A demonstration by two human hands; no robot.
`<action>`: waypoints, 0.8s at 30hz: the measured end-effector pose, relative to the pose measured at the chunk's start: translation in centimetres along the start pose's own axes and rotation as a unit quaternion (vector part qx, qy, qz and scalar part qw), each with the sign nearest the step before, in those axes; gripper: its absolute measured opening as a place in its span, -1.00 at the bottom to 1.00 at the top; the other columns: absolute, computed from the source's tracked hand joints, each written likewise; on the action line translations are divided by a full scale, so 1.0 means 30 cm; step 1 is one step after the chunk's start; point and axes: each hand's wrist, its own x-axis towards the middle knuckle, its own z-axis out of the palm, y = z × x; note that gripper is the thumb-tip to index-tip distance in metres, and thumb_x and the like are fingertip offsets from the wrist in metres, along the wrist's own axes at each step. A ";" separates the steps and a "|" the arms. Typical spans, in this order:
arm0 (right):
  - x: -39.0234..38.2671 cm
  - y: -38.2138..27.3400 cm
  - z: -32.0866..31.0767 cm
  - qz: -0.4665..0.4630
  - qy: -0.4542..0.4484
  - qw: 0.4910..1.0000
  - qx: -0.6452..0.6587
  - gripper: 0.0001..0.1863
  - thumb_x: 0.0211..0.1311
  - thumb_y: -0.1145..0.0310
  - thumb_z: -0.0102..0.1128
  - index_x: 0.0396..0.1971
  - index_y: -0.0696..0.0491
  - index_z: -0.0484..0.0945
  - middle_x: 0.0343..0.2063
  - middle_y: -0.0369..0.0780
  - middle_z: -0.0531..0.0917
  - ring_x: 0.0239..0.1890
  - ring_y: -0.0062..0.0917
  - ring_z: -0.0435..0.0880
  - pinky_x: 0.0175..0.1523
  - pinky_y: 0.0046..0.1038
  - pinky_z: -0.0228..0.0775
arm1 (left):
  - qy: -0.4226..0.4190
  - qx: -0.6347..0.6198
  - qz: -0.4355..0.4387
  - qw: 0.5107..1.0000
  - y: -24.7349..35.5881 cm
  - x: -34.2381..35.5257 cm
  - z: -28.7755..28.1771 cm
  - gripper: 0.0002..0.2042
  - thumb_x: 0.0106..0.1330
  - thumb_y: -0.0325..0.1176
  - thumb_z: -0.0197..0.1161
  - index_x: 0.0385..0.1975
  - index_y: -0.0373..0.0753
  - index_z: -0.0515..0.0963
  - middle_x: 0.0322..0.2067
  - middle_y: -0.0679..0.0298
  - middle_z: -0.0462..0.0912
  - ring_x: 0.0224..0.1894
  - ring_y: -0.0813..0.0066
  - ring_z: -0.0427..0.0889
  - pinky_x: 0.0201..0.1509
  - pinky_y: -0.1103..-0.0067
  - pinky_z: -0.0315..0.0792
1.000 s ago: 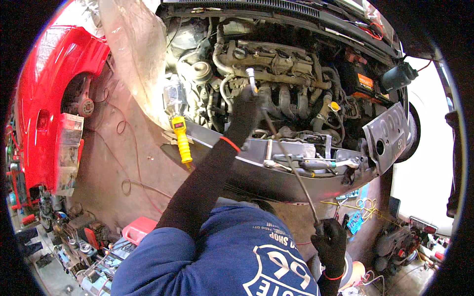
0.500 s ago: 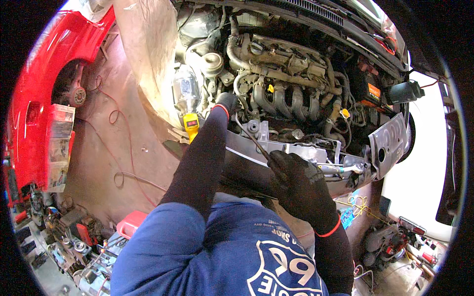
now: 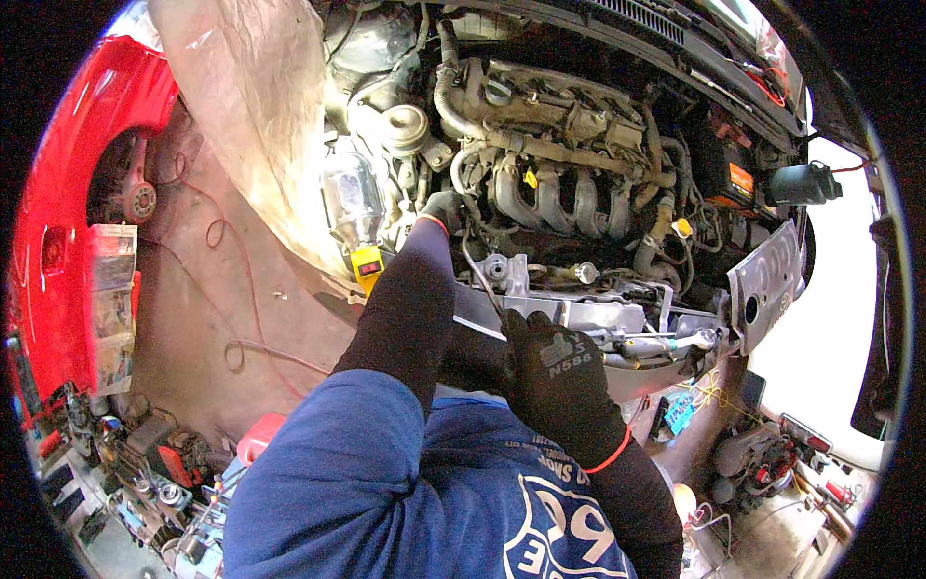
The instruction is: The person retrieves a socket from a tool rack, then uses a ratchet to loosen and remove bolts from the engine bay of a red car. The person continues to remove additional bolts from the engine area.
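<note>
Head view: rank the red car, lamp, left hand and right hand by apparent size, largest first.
1. Red car
2. Right hand, which nearness to the camera may enlarge
3. Lamp
4. Left hand, partly hidden

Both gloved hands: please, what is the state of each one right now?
Left hand: cannot be told whether it is open or closed; its grip is mostly hidden.
Right hand: closed, holding the metal bar.

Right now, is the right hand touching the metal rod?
Touching. The head view shows the right hand with its fingers closed around the rod, which sticks out beyond them.
</note>
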 end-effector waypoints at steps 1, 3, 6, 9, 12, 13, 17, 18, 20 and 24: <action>0.004 0.001 -0.005 0.002 -0.001 1.000 0.000 -0.51 0.11 0.27 0.19 0.02 0.22 0.48 -0.35 -0.03 0.59 -0.42 -0.22 0.63 -0.37 -0.16 0.42 | -0.009 0.012 0.034 0.999 -0.066 0.018 0.009 -0.75 0.20 -0.41 0.12 -0.16 -0.14 0.66 -0.22 0.21 0.74 -0.23 0.27 0.71 -0.13 0.43 0.58; 0.009 0.002 -0.015 0.012 -0.009 1.000 -0.007 -0.51 0.10 0.26 0.22 0.03 0.18 0.46 -0.34 -0.05 0.57 -0.39 -0.22 0.62 -0.34 -0.15 0.41 | 0.032 -0.176 0.046 0.983 -0.159 0.034 0.048 -0.71 0.20 -0.41 0.17 -0.08 -0.07 0.64 -0.12 0.24 0.72 -0.10 0.24 0.70 -0.01 0.45 0.57; 0.012 -0.004 -0.028 0.019 -0.007 0.999 -0.028 -0.52 0.09 0.26 0.26 0.02 0.08 0.45 -0.34 -0.09 0.54 -0.36 -0.21 0.61 -0.30 -0.15 0.40 | 0.042 -0.261 0.070 0.962 -0.176 0.035 0.073 -0.72 0.20 -0.41 0.20 -0.07 -0.11 0.63 -0.11 0.21 0.72 -0.07 0.26 0.70 -0.01 0.45 0.57; 0.020 -0.015 -0.032 0.011 0.005 0.999 -0.050 -0.55 0.10 0.26 0.24 0.00 0.09 0.46 -0.37 -0.11 0.52 -0.39 -0.24 0.60 -0.34 -0.18 0.38 | -0.039 -0.423 0.009 0.905 -0.063 0.015 0.036 -0.72 0.26 -0.35 0.21 -0.04 -0.14 0.62 -0.07 0.20 0.71 -0.01 0.31 0.69 0.00 0.47 0.57; 0.035 -0.022 -0.033 0.023 -0.024 0.997 -0.065 -0.57 0.12 0.26 0.22 -0.02 0.10 0.46 -0.38 -0.14 0.51 -0.41 -0.26 0.59 -0.36 -0.21 0.37 | -0.020 -0.277 -0.021 0.960 0.079 -0.003 -0.041 -0.72 0.28 -0.34 0.21 -0.03 -0.14 0.62 -0.06 0.20 0.71 0.00 0.32 0.69 -0.01 0.48 0.57; 0.040 -0.023 -0.034 0.018 -0.022 0.997 -0.071 -0.59 0.12 0.26 0.22 -0.04 0.11 0.47 -0.38 -0.14 0.50 -0.41 -0.27 0.58 -0.37 -0.22 0.36 | -0.014 -0.227 -0.030 0.973 0.121 -0.012 -0.060 -0.72 0.28 -0.33 0.21 -0.03 -0.14 0.62 -0.06 0.20 0.71 0.00 0.32 0.69 -0.01 0.48 0.57; 0.048 -0.028 -0.046 0.019 -0.026 0.998 -0.057 -0.60 0.13 0.27 0.21 -0.04 0.11 0.48 -0.38 -0.14 0.50 -0.42 -0.29 0.57 -0.36 -0.22 0.35 | 0.004 -0.026 -0.073 0.997 0.270 -0.034 -0.116 -0.72 0.30 -0.31 0.20 -0.02 -0.14 0.62 -0.05 0.20 0.71 0.00 0.33 0.69 -0.02 0.48 0.57; 0.047 -0.030 -0.049 0.017 -0.032 0.998 -0.048 -0.59 0.13 0.27 0.21 -0.02 0.11 0.48 -0.38 -0.14 0.51 -0.42 -0.29 0.57 -0.36 -0.22 0.35 | 0.008 0.022 -0.086 0.996 0.303 -0.044 -0.126 -0.72 0.31 -0.31 0.20 -0.02 -0.14 0.62 -0.05 0.20 0.71 0.00 0.33 0.69 -0.02 0.48 0.57; 0.041 -0.035 -0.053 0.016 -0.032 0.998 -0.057 -0.57 0.13 0.28 0.20 0.00 0.11 0.48 -0.37 -0.14 0.51 -0.41 -0.29 0.57 -0.35 -0.21 0.35 | 0.017 0.120 -0.109 0.987 0.370 -0.050 -0.147 -0.72 0.31 -0.30 0.20 -0.01 -0.14 0.62 -0.04 0.20 0.71 0.01 0.34 0.69 -0.02 0.48 0.57; 0.036 -0.036 -0.051 0.015 -0.040 0.997 -0.070 -0.51 0.13 0.28 0.20 0.07 0.13 0.46 -0.35 -0.12 0.52 -0.38 -0.28 0.58 -0.33 -0.19 0.35 | -0.006 0.154 -0.177 0.972 0.467 -0.071 -0.184 -0.69 0.34 -0.23 0.20 0.04 -0.11 0.61 0.01 0.23 0.69 0.03 0.35 0.68 -0.01 0.47 0.57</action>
